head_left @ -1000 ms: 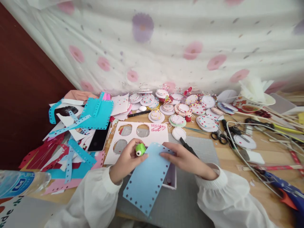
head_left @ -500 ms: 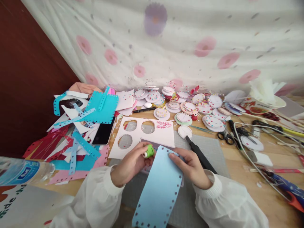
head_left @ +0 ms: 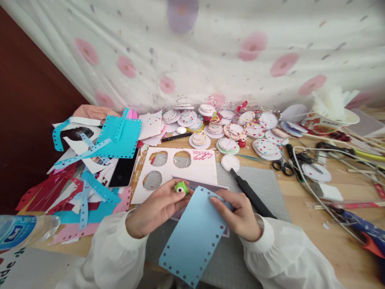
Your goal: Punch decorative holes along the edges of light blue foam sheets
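A small green craft punch [head_left: 181, 188] sits in the fingers of my left hand [head_left: 158, 208], its white face with a dark flower shape turned toward me. My right hand [head_left: 239, 212] pinches the upper right edge of a light blue sheet of paper [head_left: 192, 237]. Flower-shaped holes run along the sheet's top, right and bottom edges. The punch is just left of the sheet's top corner. Behind the sheet, a shallow pale box [head_left: 198, 184] shows only in part. Beyond lies a white card [head_left: 194, 176] with three round cut-outs and red scribbles.
A black utility knife [head_left: 251, 192] rests on the grey cutting mat [head_left: 270, 188]. Punched paper scraps [head_left: 100, 188], a phone [head_left: 123, 170] and a water bottle [head_left: 27, 230] are on the left. Layered paper discs [head_left: 266, 148] line the back. Scissors [head_left: 282, 167] and a white cable [head_left: 319, 208] lie right.
My left hand has turned the green punch so its flower face shows. The blue sheet has tilted, its lower end swinging left. The view has shifted slightly.
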Motion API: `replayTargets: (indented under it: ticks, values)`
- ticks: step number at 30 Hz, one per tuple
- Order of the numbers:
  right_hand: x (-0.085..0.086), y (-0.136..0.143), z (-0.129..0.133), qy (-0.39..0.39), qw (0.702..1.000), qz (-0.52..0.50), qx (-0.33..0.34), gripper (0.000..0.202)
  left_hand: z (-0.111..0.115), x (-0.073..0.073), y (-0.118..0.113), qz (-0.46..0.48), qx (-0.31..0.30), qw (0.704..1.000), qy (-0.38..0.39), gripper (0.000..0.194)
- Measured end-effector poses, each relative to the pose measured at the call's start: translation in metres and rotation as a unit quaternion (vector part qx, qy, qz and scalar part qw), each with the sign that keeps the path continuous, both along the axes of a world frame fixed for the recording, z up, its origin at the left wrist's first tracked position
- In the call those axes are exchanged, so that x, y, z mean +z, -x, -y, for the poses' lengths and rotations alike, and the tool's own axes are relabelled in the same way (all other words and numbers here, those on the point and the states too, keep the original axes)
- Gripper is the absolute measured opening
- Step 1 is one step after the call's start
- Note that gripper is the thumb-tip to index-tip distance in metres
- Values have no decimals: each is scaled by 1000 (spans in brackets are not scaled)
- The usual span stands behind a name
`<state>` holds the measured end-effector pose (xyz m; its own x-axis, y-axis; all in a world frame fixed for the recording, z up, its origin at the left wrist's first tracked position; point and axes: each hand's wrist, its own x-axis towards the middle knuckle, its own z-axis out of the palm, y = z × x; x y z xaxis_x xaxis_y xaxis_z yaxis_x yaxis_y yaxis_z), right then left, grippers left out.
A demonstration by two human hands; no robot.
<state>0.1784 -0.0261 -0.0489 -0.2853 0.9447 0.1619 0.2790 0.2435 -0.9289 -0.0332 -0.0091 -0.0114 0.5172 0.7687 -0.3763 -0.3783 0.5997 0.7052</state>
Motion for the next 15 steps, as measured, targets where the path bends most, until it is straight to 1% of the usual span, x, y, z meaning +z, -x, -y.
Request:
replayTargets:
  ticks: [3, 7, 11, 15]
  values:
    - [1, 0, 0, 7, 1000, 6, -2, 33, 0, -1, -1, -9, -9, 1000, 11, 17]
    - [1, 1, 0, 10, 1000, 9, -5, 34, -2, -1, -3, -16, 4, 999, 29, 26]
    - [1, 2, -2, -2, 1000, 16, -4, 34, 0, -1, -2, -22, -24, 999, -10, 37]
    - [1, 1, -1, -3, 1000, 20, -6, 32, 4, 2, 0, -65, -37, 993, -86, 38]
